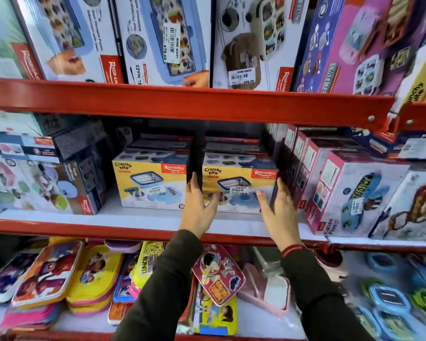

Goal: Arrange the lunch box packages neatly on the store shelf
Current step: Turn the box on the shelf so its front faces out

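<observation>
Two yellow "Crunchy bite" lunch box packages stand side by side on the middle shelf (pixel 138 219). My hands clasp the right package (pixel 239 179) from both sides. My left hand (pixel 198 207) has fingers on its left face and thumb on the front. On its right edge rests my right hand (pixel 277 210), thumb on the front. The left package (pixel 149 180) stands untouched, a narrow gap away.
Pink and white boxes (pixel 349 193) crowd the shelf just right of my right hand. Dark and pastel boxes (pixel 40 183) fill the left. A red shelf rail (pixel 182 99) runs overhead with big boxes above. Flat lunch bags and plastic boxes lie on the shelf below.
</observation>
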The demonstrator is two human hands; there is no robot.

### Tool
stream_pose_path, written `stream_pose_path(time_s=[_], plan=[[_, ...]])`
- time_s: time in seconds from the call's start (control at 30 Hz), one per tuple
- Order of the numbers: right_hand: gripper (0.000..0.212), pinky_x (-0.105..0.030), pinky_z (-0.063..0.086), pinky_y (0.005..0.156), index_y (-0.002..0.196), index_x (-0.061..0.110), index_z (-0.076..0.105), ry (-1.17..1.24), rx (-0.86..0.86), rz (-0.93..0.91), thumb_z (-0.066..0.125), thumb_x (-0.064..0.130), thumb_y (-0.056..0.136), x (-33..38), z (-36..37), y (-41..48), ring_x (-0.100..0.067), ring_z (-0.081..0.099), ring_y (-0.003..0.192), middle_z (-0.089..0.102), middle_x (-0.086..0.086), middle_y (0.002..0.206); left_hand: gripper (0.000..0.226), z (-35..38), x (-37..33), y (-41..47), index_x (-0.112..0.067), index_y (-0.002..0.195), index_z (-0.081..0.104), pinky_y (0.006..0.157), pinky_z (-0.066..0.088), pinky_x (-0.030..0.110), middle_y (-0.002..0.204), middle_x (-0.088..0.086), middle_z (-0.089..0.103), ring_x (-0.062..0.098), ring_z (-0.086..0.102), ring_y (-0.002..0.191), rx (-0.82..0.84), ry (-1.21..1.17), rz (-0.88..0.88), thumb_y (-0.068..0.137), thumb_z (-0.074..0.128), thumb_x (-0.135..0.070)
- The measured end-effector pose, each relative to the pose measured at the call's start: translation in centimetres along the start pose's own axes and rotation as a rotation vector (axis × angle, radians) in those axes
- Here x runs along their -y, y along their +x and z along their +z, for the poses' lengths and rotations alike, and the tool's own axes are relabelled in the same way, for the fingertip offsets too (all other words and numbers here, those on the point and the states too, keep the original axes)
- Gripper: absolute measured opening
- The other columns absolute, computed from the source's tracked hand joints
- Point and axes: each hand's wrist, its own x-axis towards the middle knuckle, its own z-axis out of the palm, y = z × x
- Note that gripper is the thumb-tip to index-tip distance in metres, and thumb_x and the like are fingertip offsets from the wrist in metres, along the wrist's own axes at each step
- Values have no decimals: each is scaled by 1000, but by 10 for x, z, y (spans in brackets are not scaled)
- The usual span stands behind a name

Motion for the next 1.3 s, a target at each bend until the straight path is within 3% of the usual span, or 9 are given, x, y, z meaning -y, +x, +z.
stream_pose_path(time_s=[0.17,0.3,0.43,0.5,0.77,0.87,0.97,1.13,1.3], plan=[[60,-36,41,108,148,13,41,81,135,85,54,44,98,-16,-1,9,-32,53,134,58,-12,143,72,3,16,12,-3,163,15,115,30,24,163,17,38,32,42,150,83,39,-67,103,54,-12],[70,-16,38,100,149,19,40,183,180,53,74,26,88,-23,-7,2,-10,51,123,57,5,134,64,1,18,10,-8,160,31,93,43,23,134,23,63,22,60,106,15,16,-66,101,57,-8],[101,-35,42,112,150,38,34,256,164,28,90,36,66,-37,-18,-4,-13,47,135,44,9,143,47,-8,17,5,-14,147,49,102,56,37,131,14,66,22,68,112,-70,-133,15,102,61,-16],[103,-30,35,112,153,33,32,241,160,-16,91,28,68,-38,-25,-7,-8,40,136,39,11,142,42,-15,12,2,-15,144,52,101,57,28,131,12,65,13,69,110,-69,-205,20,103,61,-19],[78,-13,54,85,139,32,54,394,3,-57,90,26,70,-27,-42,-12,13,64,103,65,23,114,41,-35,-19,-10,-24,139,63,82,55,21,115,-13,72,-5,69,89,-99,-324,46,99,66,-33],[65,-16,57,82,126,34,61,460,-50,-32,86,45,67,-18,-49,-10,5,71,97,73,18,107,54,-44,-20,-17,-35,146,56,98,56,33,139,-11,65,3,64,119,7,-306,85,93,69,-40],[66,-29,60,86,114,25,70,497,-115,24,79,65,63,-12,-52,-6,-8,74,94,77,7,102,77,-53,-13,-18,-34,157,40,110,49,21,155,-9,48,-2,49,140,175,-218,200,91,77,-20],[51,-28,50,79,90,21,74,477,-192,54,72,68,72,-1,-59,-3,-6,66,80,75,8,85,83,-57,-7,-16,-31,159,35,112,43,11,149,-16,44,-11,49,135,223,-138,260,90,76,-8],[46,-37,59,87,103,32,71,515,-156,60,73,66,71,-1,-59,-3,-12,73,95,76,12,98,71,-52,-11,-15,-38,153,41,103,50,11,136,-16,50,-9,59,119,131,-192,196,92,75,-23]])
